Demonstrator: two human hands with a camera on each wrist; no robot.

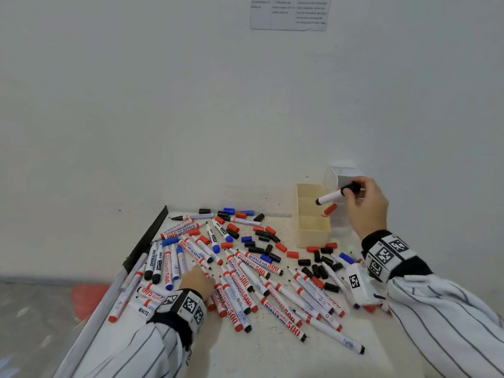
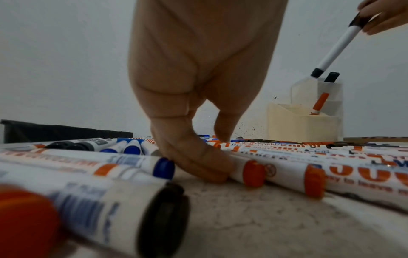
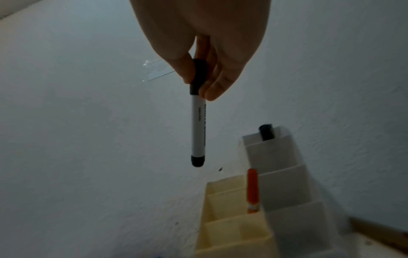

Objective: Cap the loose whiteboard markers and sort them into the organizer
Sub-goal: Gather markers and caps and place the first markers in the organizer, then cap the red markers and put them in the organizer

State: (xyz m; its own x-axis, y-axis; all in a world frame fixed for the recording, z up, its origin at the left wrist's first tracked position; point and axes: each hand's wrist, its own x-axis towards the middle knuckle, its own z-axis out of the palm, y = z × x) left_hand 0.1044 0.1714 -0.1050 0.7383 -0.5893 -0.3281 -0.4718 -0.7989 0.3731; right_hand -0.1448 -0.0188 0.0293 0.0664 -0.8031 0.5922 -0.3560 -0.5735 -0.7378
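My right hand [image 1: 350,190] pinches a black whiteboard marker [image 1: 331,197] by its cap, holding it tilted above the organizer. The organizer is a cream stepped box [image 1: 311,230] with a white stepped box [image 3: 282,183] beside it. A red marker [image 3: 252,188] and a black marker [image 3: 266,132] stand in it. My left hand [image 2: 220,157] is down in the pile of loose markers [image 1: 245,285]. Its thumb [image 2: 198,162] and forefinger pinch a red-ended marker [image 2: 247,171] lying on the table. Loose caps [image 1: 261,241], red, black and blue, are scattered behind the pile.
The table [image 1: 272,356] stands against a white wall. A black rail [image 1: 147,238] runs along its left edge, with the floor and a red object [image 1: 87,296] beyond. A printed sheet [image 1: 289,12] hangs high on the wall.
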